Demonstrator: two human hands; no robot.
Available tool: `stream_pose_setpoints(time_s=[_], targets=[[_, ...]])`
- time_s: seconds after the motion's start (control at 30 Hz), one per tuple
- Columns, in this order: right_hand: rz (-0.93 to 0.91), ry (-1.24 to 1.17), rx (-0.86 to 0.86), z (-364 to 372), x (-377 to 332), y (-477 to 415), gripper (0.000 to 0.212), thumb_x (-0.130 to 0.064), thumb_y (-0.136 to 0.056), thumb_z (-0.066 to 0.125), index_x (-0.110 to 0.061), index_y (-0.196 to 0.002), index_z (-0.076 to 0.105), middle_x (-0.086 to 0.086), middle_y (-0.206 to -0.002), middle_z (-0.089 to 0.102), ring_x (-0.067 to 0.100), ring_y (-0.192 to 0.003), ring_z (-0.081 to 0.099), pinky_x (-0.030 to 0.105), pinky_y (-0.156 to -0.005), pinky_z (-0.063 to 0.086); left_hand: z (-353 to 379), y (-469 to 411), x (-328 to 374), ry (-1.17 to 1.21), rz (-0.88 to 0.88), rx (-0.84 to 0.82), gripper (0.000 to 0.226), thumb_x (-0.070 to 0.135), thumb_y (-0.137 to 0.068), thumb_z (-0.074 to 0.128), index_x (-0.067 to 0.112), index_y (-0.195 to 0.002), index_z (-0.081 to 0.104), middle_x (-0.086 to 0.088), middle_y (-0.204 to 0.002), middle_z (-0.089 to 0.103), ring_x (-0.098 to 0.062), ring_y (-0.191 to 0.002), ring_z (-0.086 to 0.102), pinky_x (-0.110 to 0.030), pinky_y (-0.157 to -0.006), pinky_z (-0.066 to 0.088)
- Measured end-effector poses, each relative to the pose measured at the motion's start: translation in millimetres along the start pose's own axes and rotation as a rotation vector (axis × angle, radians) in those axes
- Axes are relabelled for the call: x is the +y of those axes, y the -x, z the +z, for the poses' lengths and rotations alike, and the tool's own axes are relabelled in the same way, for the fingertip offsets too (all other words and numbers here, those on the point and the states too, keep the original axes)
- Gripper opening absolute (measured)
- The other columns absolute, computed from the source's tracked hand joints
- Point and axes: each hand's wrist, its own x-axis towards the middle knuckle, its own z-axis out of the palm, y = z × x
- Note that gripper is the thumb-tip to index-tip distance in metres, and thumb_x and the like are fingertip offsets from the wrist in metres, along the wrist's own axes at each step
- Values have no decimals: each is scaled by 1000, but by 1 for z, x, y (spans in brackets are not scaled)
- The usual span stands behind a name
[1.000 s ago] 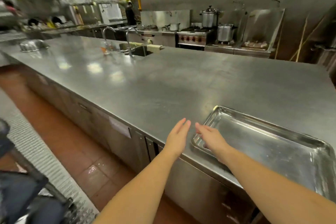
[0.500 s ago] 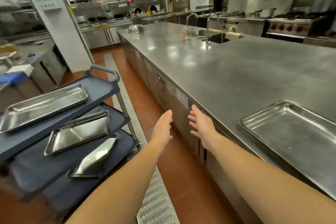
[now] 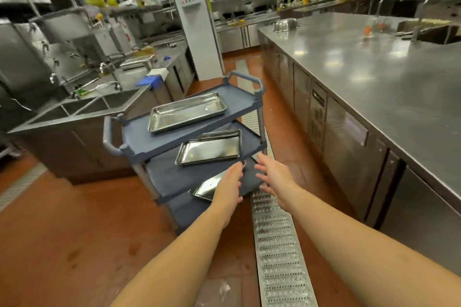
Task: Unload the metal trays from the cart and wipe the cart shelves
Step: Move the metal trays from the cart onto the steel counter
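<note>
Steel counter (image 3: 374, 87) runs along the right; the blue cart (image 3: 139, 136) in the aisle carries a top tray (image 3: 187, 112), middle tray (image 3: 209, 151) and bottom tray (image 3: 203, 188). Unloading step, I'd say: left hand (image 3: 230, 183) and right hand (image 3: 274, 176) reach in low, both spread open and empty, so next is gripping a tray's rims.

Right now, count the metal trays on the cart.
3. The top tray lies on the top shelf, the middle tray on the middle shelf, the bottom tray on the lowest shelf, partly behind the left hand. Others may be hidden under the shelves.
</note>
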Motion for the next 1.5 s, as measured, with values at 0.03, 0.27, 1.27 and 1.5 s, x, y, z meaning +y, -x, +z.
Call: stream_pose_setpoints(time_s=[0.03,0.27,1.27,1.5], targets=[[-4,17,-19,18,3,1,42,-48,-93,51,-21,-125,55,-7,-117,60,15,-111,54,35,-90,43,-18,1,-3,10,0,27,39,50,-98,40,36,-134,44,5,-136,49,-13,-120,44,-36,-92,40],[-74,197,-155,125,29,11,29,-50,-93,49,-28,-110,56,-7,-116,60,15,-111,55,36,-93,45,-124,1,-26,68,19,124,45,53,-96,41,37,-138,41,6,-142,46,-14,-126,44,-35,-91,41],[-35,256,-237,181,-22,-235,42,-52,-93,47,-22,-122,57,-5,-116,60,14,-109,55,35,-90,43,-155,-227,27,111,11,223,52,54,-96,41,34,-144,36,4,-144,44,-16,-126,45,-37,-98,42],[6,286,-217,185,-35,-314,41,-50,-93,47,-22,-122,57,-5,-116,60,15,-109,55,36,-96,44,-155,-312,46,112,-10,215,46,51,-98,39,31,-139,42,5,-136,50,-15,-123,48,-40,-101,42]])
